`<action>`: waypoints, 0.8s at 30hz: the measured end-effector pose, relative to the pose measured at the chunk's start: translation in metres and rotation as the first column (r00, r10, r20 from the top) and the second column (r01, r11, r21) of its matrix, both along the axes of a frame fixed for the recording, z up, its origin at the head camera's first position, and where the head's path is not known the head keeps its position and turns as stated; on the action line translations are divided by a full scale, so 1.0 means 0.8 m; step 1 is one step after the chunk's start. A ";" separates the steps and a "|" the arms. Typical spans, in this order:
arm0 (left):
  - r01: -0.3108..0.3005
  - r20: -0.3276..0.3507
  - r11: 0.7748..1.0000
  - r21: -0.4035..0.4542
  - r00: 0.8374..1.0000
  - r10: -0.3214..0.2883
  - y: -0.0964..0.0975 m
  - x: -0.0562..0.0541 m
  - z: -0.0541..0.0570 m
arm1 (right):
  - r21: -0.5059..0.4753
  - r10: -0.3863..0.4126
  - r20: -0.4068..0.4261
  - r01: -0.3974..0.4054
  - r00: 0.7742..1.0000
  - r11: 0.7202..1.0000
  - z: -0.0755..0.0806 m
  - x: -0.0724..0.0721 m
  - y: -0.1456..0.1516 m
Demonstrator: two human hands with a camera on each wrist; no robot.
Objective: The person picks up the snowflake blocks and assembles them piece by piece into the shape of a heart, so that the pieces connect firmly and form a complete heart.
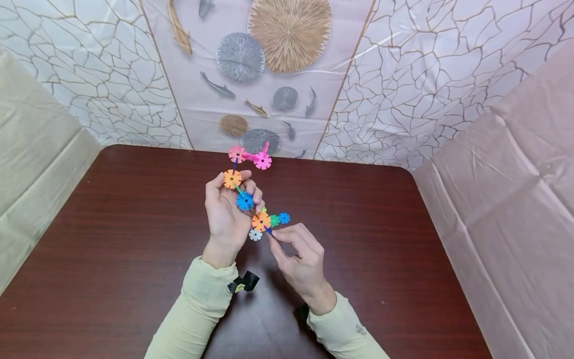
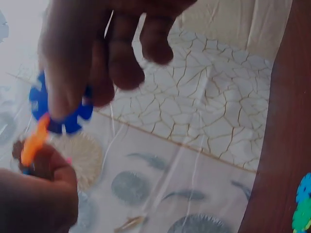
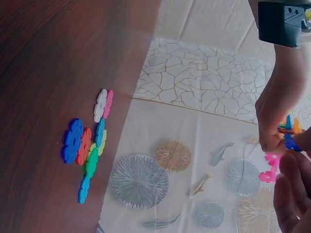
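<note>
Landmark for this entry: the lower orange disc (image 1: 258, 219), at the near end of the chain of notched discs (image 1: 242, 198). From my remote station I read the left hand (image 1: 226, 219) as palm up, left of the landmark, fingers partly curled and holding the chain. The pink discs (image 1: 265, 164) stand well beyond the landmark, past the upper orange disc (image 1: 228, 175) at the thumb. I judge that the palm serves as a cradle, since so thin a chain would probably sag or twist if held at one end. The right hand (image 1: 307, 257) is at the landmark's near right, thumb and finger narrowed on a dark blue disc (image 1: 268, 230), edge-on; I infer this tip pinch leaves its notches free. Whether it is seated in the landmark's rim, I cannot tell. Below, on the surface (image 1: 358, 224), a white disc (image 1: 252, 236) shows near left of the landmark, a green disc (image 1: 273, 223) and a bright blue disc (image 1: 284, 215) right of it, presumably set there for easy reach.
</note>
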State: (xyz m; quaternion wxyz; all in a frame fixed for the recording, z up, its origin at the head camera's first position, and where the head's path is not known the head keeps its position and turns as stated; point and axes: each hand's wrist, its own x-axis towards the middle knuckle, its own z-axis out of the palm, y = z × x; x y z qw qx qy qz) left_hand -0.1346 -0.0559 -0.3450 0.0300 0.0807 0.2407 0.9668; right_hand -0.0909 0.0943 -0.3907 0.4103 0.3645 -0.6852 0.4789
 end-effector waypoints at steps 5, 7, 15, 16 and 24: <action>0.030 -0.054 0.999 -0.044 0.998 -0.032 -0.006 -0.003 0.000 | -0.036 -0.022 -0.067 0.020 0.998 0.999 0.005 0.000 -0.001; 0.032 -0.076 0.999 -0.043 0.997 -0.035 -0.007 -0.005 0.000 | -0.044 -0.032 -0.089 0.028 0.996 0.999 0.007 0.001 -0.003; 0.033 -0.242 0.999 0.014 0.970 -0.029 -0.009 -0.006 0.004 | -0.034 0.012 -0.151 -0.017 0.989 0.999 0.010 0.005 -0.015; 0.049 -0.269 0.998 0.034 0.962 -0.038 -0.009 -0.006 0.004 | -0.017 0.028 -0.150 -0.031 0.988 0.999 0.010 0.005 -0.015; 0.112 -0.322 0.989 0.094 0.944 -0.076 -0.010 -0.007 0.005 | 0.150 0.131 -0.024 -0.126 0.991 0.981 0.010 0.005 -0.008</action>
